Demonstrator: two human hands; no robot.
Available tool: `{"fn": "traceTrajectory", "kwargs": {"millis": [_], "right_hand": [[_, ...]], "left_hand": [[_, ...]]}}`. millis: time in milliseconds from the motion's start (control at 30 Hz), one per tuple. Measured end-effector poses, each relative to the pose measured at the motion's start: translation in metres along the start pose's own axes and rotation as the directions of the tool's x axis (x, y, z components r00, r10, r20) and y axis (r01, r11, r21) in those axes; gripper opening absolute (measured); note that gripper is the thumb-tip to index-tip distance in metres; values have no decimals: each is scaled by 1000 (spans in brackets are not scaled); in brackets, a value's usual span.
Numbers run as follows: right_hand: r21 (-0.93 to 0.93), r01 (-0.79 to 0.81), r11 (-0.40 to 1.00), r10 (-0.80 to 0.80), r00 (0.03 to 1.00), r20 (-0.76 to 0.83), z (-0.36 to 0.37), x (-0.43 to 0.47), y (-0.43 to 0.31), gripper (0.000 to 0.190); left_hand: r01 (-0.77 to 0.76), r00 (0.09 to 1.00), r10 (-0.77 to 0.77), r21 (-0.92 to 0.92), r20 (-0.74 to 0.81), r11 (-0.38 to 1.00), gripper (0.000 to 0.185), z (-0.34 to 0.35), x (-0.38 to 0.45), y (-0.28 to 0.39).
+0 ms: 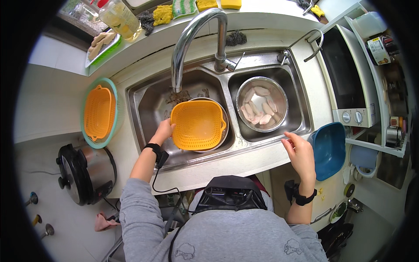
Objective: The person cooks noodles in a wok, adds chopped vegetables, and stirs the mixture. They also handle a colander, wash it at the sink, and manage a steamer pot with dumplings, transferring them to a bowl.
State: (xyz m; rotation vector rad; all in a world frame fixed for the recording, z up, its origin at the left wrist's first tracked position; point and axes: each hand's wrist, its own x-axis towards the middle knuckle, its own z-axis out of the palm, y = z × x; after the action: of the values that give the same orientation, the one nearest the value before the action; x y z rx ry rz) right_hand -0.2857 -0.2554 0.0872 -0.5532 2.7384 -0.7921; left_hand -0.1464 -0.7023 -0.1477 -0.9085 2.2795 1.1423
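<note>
My left hand [164, 131] grips the left rim of an orange plastic colander [198, 124] over the left sink basin [150, 98]. Beneath the colander shows the edge of a round metal bowl [226, 131]; what that bowl holds is mostly hidden. My right hand [299, 152] is raised over the counter's front edge, fingers bent and apart, holding nothing. Near it stands a blue plastic basin [330, 152]. In the right sink basin [296, 108], a steel bowl [284, 113] holds several pale raw chicken wing pieces [257, 108] in water.
A chrome faucet [221, 39] arches over the left basin. Left of the sink sit an orange basket [98, 113] in a green basin [115, 124] and a pressure cooker [88, 173]. Sponges [163, 14] and an oil-like bottle [122, 19] line the ledge; a microwave [347, 68] stands right.
</note>
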Motion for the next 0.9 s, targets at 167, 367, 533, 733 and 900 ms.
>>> {"fn": "traceTrajectory", "kwargs": {"millis": [167,367,533,733,900], "right_hand": [[5,-8,1000,8,1000,11,16,-3,-23,25],[-56,-60,997,64,995,74,15,-12,-42,25],[-40,-27,999,30,997,66,16,-20,-54,26],[-2,-61,998,61,991,117,15,-20,-62,26],[-64,111,992,-100,982,160,19,3,-62,26]], "left_hand": [[9,999,-4,-114,46,993,27,30,17,-16],[15,993,-43,238,111,971,29,47,37,-15],[-47,985,-22,382,173,923,27,61,67,-24],[216,825,-265,155,499,964,17,52,69,-27],[85,964,-150,281,220,956,23,10,34,4]]}}
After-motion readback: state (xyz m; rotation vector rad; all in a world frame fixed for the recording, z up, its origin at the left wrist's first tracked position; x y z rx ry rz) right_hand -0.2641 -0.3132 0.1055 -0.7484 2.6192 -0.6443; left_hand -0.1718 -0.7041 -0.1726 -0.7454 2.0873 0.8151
